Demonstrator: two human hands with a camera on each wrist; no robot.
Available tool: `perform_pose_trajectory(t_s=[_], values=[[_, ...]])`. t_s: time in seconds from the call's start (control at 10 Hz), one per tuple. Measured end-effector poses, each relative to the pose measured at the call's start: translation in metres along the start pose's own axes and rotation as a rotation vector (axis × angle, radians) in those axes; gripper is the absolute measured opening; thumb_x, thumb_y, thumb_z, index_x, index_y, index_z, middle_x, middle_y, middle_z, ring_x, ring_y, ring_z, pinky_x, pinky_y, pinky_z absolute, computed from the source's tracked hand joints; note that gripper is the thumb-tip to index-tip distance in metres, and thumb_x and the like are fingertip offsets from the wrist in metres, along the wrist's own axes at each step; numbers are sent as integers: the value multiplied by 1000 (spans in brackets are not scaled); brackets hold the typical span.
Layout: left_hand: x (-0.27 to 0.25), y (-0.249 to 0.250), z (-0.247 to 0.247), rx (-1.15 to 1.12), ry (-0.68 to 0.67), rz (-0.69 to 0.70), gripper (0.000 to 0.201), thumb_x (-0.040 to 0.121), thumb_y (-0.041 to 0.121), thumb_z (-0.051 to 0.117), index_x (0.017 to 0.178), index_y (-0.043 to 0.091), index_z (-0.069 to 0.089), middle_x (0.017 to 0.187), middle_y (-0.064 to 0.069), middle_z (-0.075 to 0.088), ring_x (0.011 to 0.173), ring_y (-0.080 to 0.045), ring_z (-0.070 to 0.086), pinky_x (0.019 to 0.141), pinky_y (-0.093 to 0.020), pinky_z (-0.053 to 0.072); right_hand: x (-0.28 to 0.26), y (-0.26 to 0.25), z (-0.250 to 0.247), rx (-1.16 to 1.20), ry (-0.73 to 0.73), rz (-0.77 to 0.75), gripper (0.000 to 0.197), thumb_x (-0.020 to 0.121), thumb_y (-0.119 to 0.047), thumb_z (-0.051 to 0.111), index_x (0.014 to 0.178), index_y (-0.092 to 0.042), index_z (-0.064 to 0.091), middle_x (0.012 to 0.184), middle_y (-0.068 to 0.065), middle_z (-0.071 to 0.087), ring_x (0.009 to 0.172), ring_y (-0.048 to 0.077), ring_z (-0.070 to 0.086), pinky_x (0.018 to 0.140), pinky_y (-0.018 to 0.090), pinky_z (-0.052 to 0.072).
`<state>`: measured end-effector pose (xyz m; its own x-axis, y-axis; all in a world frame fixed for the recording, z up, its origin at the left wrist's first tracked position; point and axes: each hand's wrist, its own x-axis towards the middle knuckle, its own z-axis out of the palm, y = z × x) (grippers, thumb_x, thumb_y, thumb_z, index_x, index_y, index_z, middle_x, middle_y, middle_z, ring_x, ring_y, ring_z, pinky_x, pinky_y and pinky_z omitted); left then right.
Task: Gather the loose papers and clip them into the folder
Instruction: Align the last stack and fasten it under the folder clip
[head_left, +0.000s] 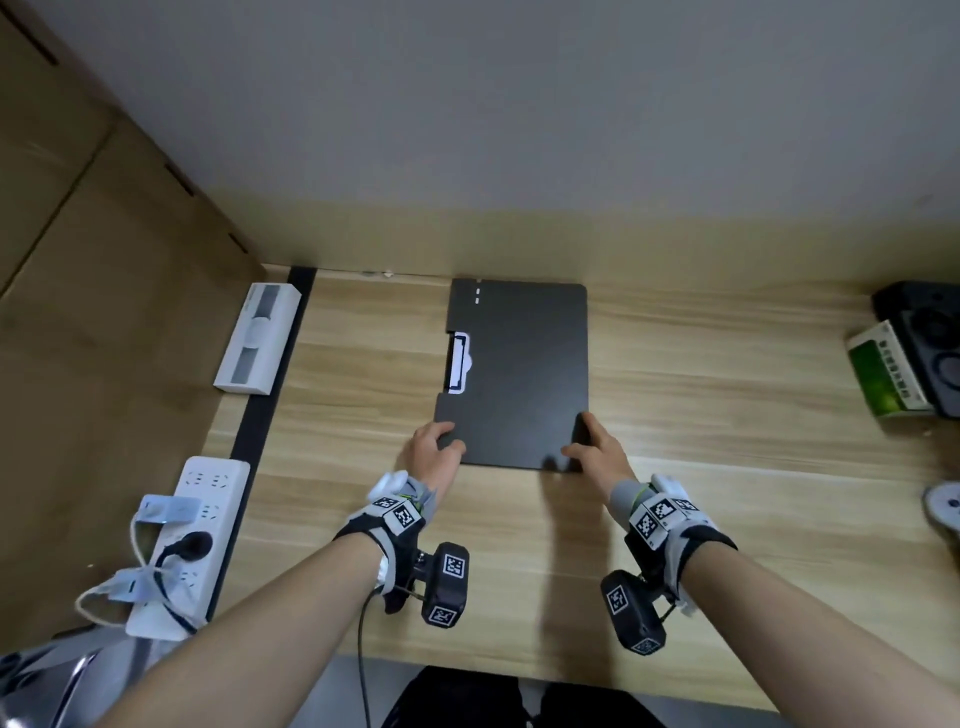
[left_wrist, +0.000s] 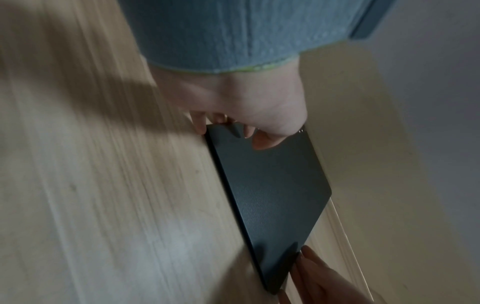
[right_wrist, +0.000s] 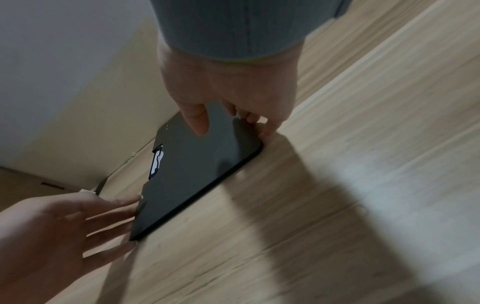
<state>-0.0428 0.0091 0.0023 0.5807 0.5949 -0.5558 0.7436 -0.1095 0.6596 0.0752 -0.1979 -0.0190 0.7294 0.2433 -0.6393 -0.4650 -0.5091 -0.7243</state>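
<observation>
A closed black folder (head_left: 519, 374) lies flat on the wooden bench (head_left: 701, 389), its far edge close to the wall (head_left: 519, 130). A notch in its left edge shows a clip and a sliver of white paper (head_left: 460, 364); whatever else is inside the cover is hidden.

The left hand (head_left: 434, 451) holds the near left corner, thumb on the cover and fingers (left_wrist: 200, 123) curled round the edge, their tips out of sight beneath. The right hand (head_left: 597, 449) takes the near right corner the same way: thumb on top, fingers (right_wrist: 267, 127) bent over the side edge. Both wrist views are blurred, so whether the near edge is off the bench is hard to tell.

At the left edge, a white box (head_left: 258, 338) sits beside a black strip, and nearer lies a white power strip (head_left: 192, 540) with a black plug and white cables; its near end is partly covered by cable. At right, a green-and-white box (head_left: 885, 374) leans against a black device (head_left: 930, 338) cut off by the frame, and a white object (head_left: 945, 506) is also cut off and cannot be identified.
</observation>
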Motion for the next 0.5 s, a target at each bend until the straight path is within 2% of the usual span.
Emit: perform_pose_trajectory(t_s=[0.1,0.2,0.3,0.4,0.5], values=[[-4,2,-1,-4,-8,16,51,74,29,56,125,24,62,140,3,51,129,-22,47,110,-39,37,1,1,0,8,-5,17,73,85,-2,63,151,-18,35,142,6,49,118,16,46,96,23,34],[-5,4,-5,-13,-77,-2,51,73,30,57,124,31,62,146,8,46,132,-20,44,112,-40,35,2,-2,-2,5,-5,25,74,85,-2,63,152,-18,34,145,7,48,130,22,46,98,23,34],[15,-11,0,-20,-120,4,62,59,43,55,120,38,62,143,12,48,130,-20,49,109,-43,40,10,-5,-4,29,-4,9,75,86,-3,63,153,-18,32,143,4,48,133,23,45,101,24,34],[8,6,-7,-2,-149,14,61,65,35,56,125,28,61,137,5,55,124,-27,54,106,-42,44,8,-7,-9,-8,-25,4,75,81,-9,66,150,-16,37,141,5,52,131,27,48,107,32,38],[0,18,-7,26,-130,49,50,84,19,57,134,19,55,141,-1,51,128,-26,49,107,-36,40,5,-2,-13,-23,6,-19,66,83,-5,64,145,-8,41,138,9,54,126,27,51,106,35,40]])
